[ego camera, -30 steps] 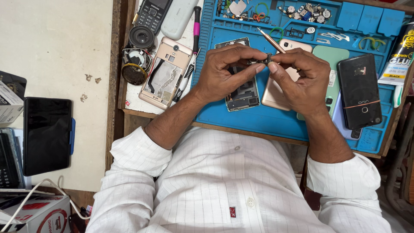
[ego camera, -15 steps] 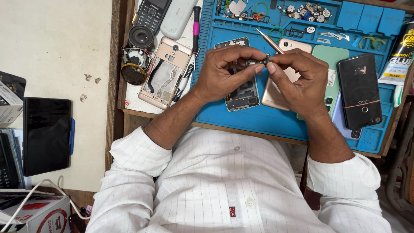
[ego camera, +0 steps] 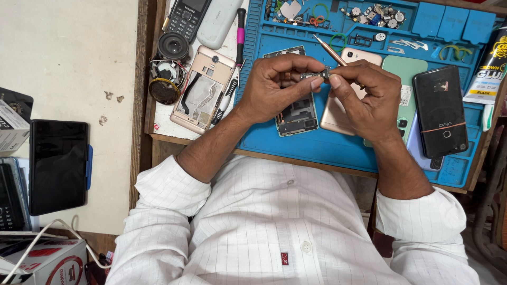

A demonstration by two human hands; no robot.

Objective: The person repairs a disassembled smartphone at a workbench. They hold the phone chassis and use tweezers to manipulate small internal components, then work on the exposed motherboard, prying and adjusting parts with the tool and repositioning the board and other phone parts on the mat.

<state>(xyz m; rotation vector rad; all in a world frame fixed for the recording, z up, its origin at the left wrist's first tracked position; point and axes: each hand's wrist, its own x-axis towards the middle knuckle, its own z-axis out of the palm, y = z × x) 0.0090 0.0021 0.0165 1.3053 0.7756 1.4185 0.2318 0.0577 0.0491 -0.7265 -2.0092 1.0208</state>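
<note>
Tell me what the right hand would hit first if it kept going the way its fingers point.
The right hand points toward the left hand, so it would first meet the small metal part pinched between them, then the left fingertips. Depth is unclear, but they look level.

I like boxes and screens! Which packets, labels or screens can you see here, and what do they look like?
Glue tube: far right edge, black and yellow with a white label.
Dark tablet screen: left on the floor, black rectangle, blue edge.
Cardboard box: bottom left, white and red.
Keypad phone: top, black, small dark screen.
</note>
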